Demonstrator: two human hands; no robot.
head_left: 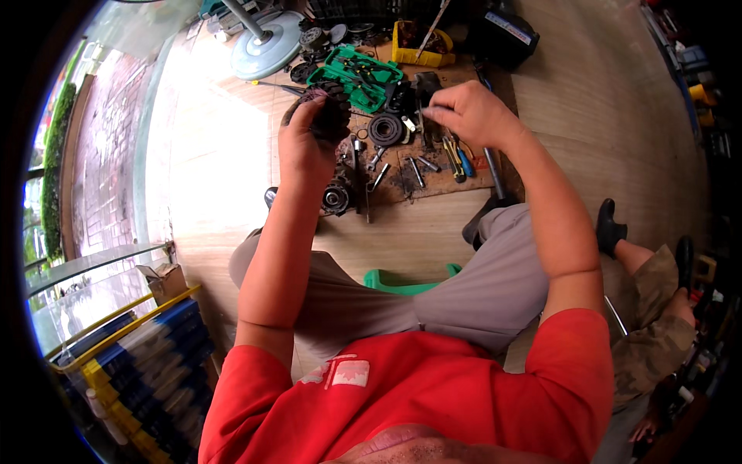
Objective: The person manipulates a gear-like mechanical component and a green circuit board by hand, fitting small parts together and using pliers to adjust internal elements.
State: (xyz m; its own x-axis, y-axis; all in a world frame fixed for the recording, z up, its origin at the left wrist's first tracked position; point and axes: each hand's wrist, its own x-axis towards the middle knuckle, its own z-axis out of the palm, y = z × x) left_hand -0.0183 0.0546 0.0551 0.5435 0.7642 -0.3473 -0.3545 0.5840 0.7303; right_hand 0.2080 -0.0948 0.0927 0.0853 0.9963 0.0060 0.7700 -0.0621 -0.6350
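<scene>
My left hand (305,151) is closed around a dark, ridged round machine part (334,112), raised over the left of the work area. A reddish-purple patch shows on its upper side. To the right, the fingers of my right hand (468,112) are pinched together at their tips; what they hold, if anything, is too small to make out. Below the right fingertips lie a black ring-shaped part (385,130) and a small white piece (408,124). A green tool case (359,77) rests open between and beyond my hands.
Sockets, a wrench (377,159), pliers (454,158) and a blue-handled tool (465,162) lie on stained cardboard (444,184). Behind are a yellow bin (421,46), a black box (502,39) and a round stand base (267,48). Another person's legs (657,301) are at right.
</scene>
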